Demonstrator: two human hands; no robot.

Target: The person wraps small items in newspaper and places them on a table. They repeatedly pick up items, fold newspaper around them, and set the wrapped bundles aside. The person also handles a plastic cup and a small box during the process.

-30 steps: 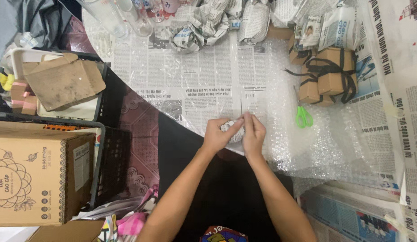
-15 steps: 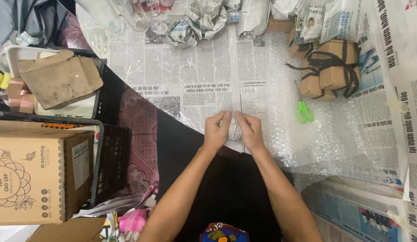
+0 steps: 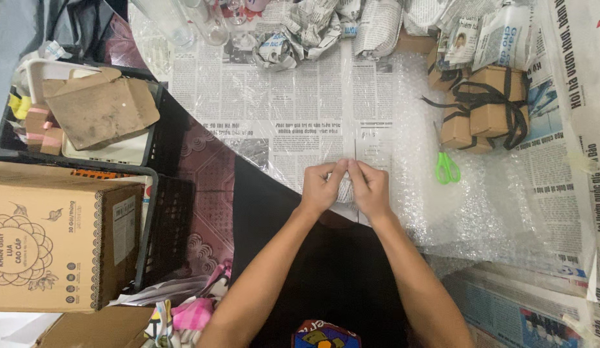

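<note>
Both hands meet at the near edge of the work surface, thumbs and fingertips pressed together. Left hand (image 3: 321, 188) is curled closed, its fingers pinching one side of a small newspaper-wrapped bundle (image 3: 344, 191). Right hand (image 3: 369, 189) is closed in the same way on the other side, so the bundle sits between the two hands and only a little of it is visible. What is inside the wrapping cannot be seen.

Under the hands lies a spread newspaper sheet (image 3: 293, 103), and beside it, to the right, a sheet of bubble wrap (image 3: 480, 206). On the bubble wrap, near the right hand but apart from it, lie scissors with green handles (image 3: 446, 167). Further right and farther away stand small brown boxes tied with black ribbon (image 3: 483, 106).

At the far edge are crumpled newspaper balls (image 3: 300, 32) and clear glasses (image 3: 184, 22). To the left, a large cardboard box (image 3: 58, 235) stands beside a black crate (image 3: 155, 212), and a torn piece of cardboard (image 3: 100, 106) rests on a white tray (image 3: 122, 151).
</note>
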